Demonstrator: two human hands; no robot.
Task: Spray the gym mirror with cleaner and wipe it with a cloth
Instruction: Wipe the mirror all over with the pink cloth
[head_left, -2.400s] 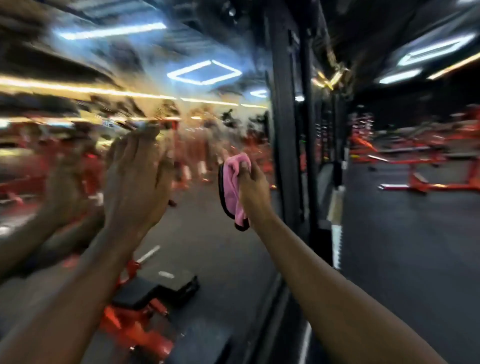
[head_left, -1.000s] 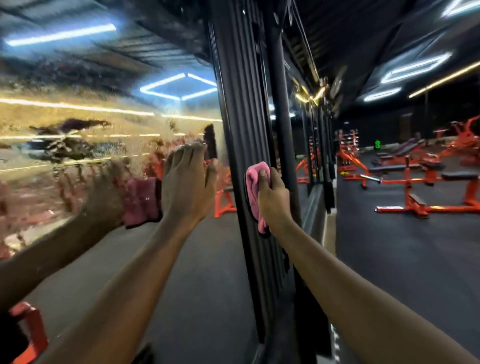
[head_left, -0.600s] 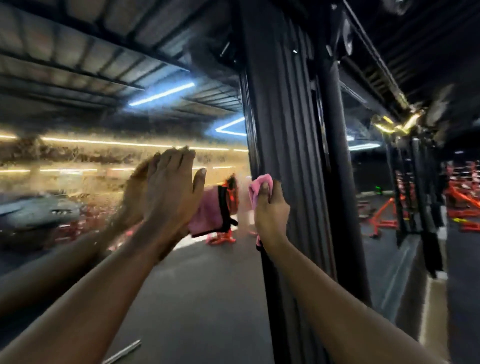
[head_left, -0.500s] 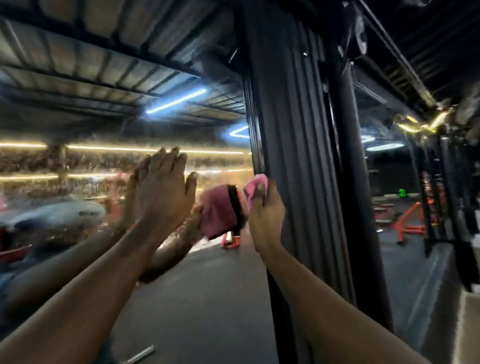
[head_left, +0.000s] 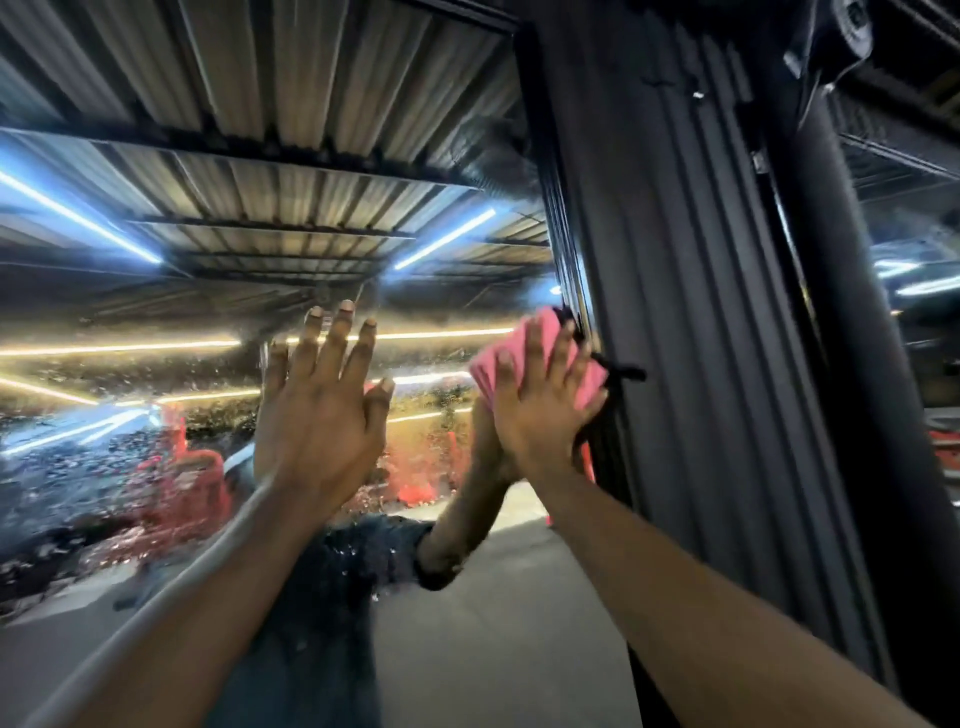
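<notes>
Wiping under way at the right edge of a gym mirror (head_left: 156, 467) beaded with cleaner.

The right hand (head_left: 540, 410) presses a pink cloth (head_left: 540, 338) flat on the glass, fingers spread over it, beside the dark ribbed column (head_left: 691, 364); the left hand (head_left: 322, 415) rests on the mirror with straight fingers, holding nothing. Spraying looks done. Droplets across the left and middle glass suggest most wiping remains. No spray bottle shows. The column bounds the cloth's reach rightward.
</notes>
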